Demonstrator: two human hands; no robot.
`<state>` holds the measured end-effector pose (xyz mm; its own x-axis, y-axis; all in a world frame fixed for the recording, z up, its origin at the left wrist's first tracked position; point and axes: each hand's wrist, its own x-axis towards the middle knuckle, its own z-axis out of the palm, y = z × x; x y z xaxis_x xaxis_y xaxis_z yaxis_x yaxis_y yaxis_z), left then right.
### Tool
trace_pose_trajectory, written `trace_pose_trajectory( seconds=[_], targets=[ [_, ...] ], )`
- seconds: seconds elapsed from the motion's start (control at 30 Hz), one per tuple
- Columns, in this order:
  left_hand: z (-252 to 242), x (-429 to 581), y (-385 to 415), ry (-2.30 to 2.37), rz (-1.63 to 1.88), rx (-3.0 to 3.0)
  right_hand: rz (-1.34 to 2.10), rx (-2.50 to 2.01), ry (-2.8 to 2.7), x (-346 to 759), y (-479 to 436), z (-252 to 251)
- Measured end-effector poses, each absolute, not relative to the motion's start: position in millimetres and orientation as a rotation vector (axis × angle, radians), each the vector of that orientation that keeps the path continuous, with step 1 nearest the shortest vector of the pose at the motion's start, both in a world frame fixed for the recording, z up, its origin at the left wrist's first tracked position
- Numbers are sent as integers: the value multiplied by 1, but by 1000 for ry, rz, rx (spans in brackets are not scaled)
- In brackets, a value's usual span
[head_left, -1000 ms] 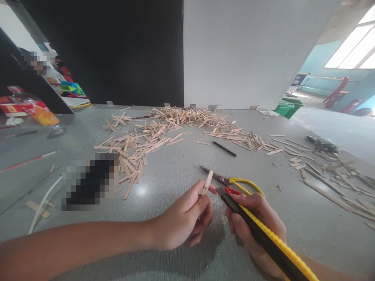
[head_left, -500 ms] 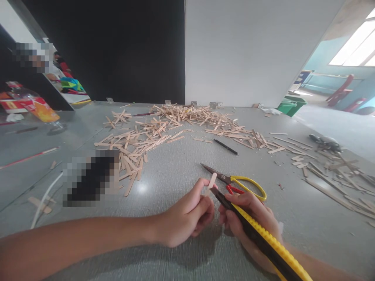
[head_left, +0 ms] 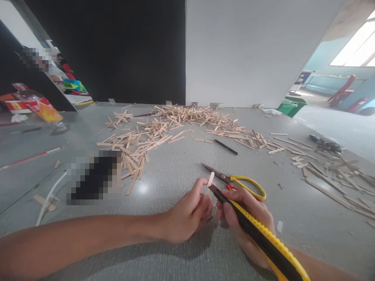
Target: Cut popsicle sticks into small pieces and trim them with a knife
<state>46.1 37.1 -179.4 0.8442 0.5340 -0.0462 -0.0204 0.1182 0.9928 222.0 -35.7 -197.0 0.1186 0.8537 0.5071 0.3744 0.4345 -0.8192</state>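
Note:
Between the thumb and fingers of my left hand (head_left: 187, 214) a pale wooden craft stick (head_left: 211, 179) is pinched, its rounded end pointing up. My right hand (head_left: 252, 222) is wrapped round a yellow and black utility knife (head_left: 263, 234). The knife's dark blade tip is right beside the stick; whether it touches the wood I cannot tell. Just beyond both hands lies a pair of scissors (head_left: 225, 178) with dark blades and yellow and red handles, partly hidden by my right hand.
Loose craft sticks (head_left: 187, 115) are heaped in an arc across the grey table. A black pen (head_left: 225, 146) lies in front of them. Wood strips (head_left: 331, 191) spread over the right side. At left are a drink bottle (head_left: 43, 107), a white cable (head_left: 49, 195) and a blurred-out dark object (head_left: 95, 175).
My right hand and the knife have shifted slightly left and up. The stick in my left hand has moved a little left and stands more upright.

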Motion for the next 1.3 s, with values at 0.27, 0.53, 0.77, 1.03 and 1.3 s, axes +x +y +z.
trace_pose_trajectory(
  seconds=[0.27,0.53,0.77,1.03,1.3],
  targets=[
    [-182,46,35,457,458,1410,695,-1078,-1345,217,-37,-194],
    [-178,46,37,446,434,1356,749,-1033,-1407,217,-35,-189],
    [-175,46,40,447,412,1372,666,-1033,-1458,220,-35,-194],
    [-173,45,41,463,378,1364,1016,-1022,-1243,226,-30,-179],
    [-174,46,43,642,408,1385,815,-969,-1276,226,-35,-185]
  ],
)
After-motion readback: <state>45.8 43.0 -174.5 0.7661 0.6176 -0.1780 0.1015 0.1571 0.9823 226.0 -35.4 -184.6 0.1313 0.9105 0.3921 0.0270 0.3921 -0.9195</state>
